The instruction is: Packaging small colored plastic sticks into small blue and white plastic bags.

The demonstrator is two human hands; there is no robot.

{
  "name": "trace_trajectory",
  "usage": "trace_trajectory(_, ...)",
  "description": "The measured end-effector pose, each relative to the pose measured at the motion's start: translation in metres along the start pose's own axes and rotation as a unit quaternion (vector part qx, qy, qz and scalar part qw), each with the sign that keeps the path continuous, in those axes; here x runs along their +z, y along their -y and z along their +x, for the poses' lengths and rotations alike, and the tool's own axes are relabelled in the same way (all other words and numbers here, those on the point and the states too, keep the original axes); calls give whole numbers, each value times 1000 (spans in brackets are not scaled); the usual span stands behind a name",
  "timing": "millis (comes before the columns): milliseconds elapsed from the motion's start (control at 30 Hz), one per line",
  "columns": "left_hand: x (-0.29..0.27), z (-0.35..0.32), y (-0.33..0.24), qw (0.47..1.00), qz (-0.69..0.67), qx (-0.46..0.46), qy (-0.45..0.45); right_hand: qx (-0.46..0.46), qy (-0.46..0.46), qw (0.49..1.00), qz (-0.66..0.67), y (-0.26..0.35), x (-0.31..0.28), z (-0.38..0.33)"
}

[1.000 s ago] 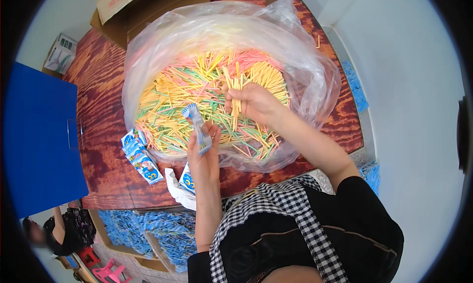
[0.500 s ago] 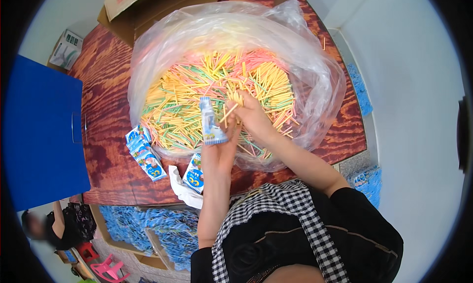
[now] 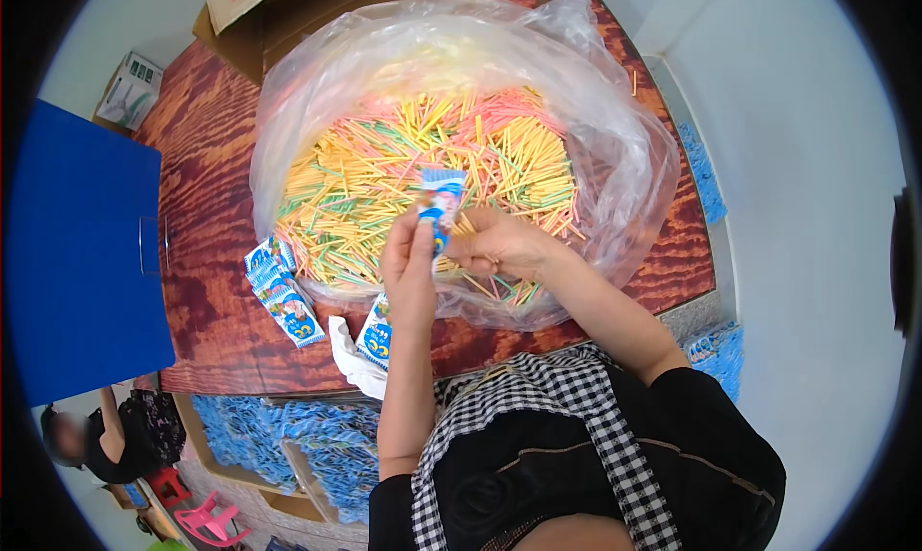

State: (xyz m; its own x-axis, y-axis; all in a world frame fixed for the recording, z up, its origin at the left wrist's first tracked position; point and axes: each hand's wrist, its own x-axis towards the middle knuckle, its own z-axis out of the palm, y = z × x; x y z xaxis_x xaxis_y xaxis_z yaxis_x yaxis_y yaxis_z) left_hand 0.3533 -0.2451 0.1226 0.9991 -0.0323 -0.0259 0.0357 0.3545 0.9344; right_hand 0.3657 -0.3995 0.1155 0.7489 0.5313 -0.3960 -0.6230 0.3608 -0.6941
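A small blue-and-white packet (image 3: pixel 443 203) stands up between my hands, over a heap of thin yellow, pink and green candy sticks (image 3: pixel 365 181). My left hand (image 3: pixel 410 263) is closed on the packet, its thumb along the front. Close against the packet's lower right side, my right hand (image 3: pixel 509 246) has its fingers pinched together, with yellow sticks just showing at the fingertips. How many sticks it holds is hidden. The heap lies in a large clear plastic bag (image 3: pixel 615 167), whose mouth is spread wide.
Several similar packets (image 3: pixel 286 297) lie left of the bag, and another packet (image 3: pixel 376 332) sits by a white crumpled tissue (image 3: pixel 353 361) at the table edge. Behind the bag is an open cardboard box (image 3: pixel 317 18). Boxes of blue packets (image 3: pixel 331 455) stand below the table. A person (image 3: pixel 115 441) is at far left.
My left hand has turned the packet and raised it, moving it rightward. My right hand has come down from the heap with its sticks to the packet's lower side.
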Motion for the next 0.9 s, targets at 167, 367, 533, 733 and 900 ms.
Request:
trace_trajectory(167,-9,0,6,964,230,-33,130,44,39,995,86,-30,-9,3)
trace_trajectory(367,-6,-11,1,981,-152,-117,-37,-210,-21,977,8,-31,-5,4)
trace_trajectory(533,-2,-25,14,839,-469,-276,-8,-329,-114,935,-72,-17,26,1)
trace_trajectory(733,0,-25,8,798,-536,-277,19,-404,-198,821,-351,-18,21,-3)
trace_trajectory(900,-1,-31,5,821,-505,-267,-23,-394,-145,845,-331,-17,22,-7)
